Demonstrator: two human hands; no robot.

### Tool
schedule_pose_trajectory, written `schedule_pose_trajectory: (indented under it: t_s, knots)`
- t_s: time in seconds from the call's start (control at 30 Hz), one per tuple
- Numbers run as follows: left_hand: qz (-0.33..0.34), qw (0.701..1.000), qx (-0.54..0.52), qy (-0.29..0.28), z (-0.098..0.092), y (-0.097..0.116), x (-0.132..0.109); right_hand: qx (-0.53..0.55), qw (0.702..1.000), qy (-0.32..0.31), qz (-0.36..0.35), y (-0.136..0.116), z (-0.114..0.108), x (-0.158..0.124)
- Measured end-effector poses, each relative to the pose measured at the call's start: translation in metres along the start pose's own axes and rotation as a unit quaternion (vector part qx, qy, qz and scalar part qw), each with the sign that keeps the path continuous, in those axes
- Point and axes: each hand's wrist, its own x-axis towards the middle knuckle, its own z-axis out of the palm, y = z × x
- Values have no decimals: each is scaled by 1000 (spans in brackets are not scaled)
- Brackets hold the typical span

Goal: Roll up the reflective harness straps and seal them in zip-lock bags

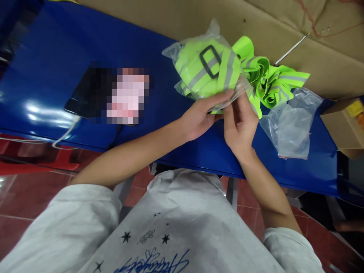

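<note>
A clear plastic bag encloses a folded neon yellow-green reflective strap with grey stripes and a black rectangular buckle. My left hand grips the bag's lower edge, thumb on top. Close beside it, my right hand pinches the bag's gathered edge at the right; its fingertips are partly hidden by the plastic. Just beyond my right hand, more neon reflective straps lie loosely coiled, touching or close to the bag. Flat clear plastic bags rest to the right.
The blue table runs across the view. On its left lie a black device with a white cable and a blurred-out item. A cardboard box stands at the right edge. Brown cardboard covers the back.
</note>
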Motion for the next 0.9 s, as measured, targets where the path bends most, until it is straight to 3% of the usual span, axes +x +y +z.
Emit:
schedule_pose_trajectory:
  t_s: [0.17, 0.3, 0.43, 0.57, 0.7, 0.8, 0.9]
  knots:
    - [-12, 997, -70, -13, -10, 4, 4, -73, 995, 23, -68, -6, -4, -7]
    - [-44, 994, -85, -45, -10, -2, 4, -120, 985, 79, -90, -2, -5, -5]
    - [-83, 993, -54, -70, -2, -15, 1, -128, 983, 120, -54, 3, -2, -2]
    - [-111, 990, -51, -69, -3, -21, 1, -96, 993, 74, -6, 8, -5, 1]
    - [-62, 995, -70, -43, -9, -10, 3, -150, 982, 11, -117, 3, -23, 3]
    - [-57, 992, -73, -85, -10, 2, 3, -197, 959, 92, -183, -4, -37, 5]
    - [-89, 984, -6, -151, -10, 13, 2, -159, 961, 129, -187, -12, -46, 11]
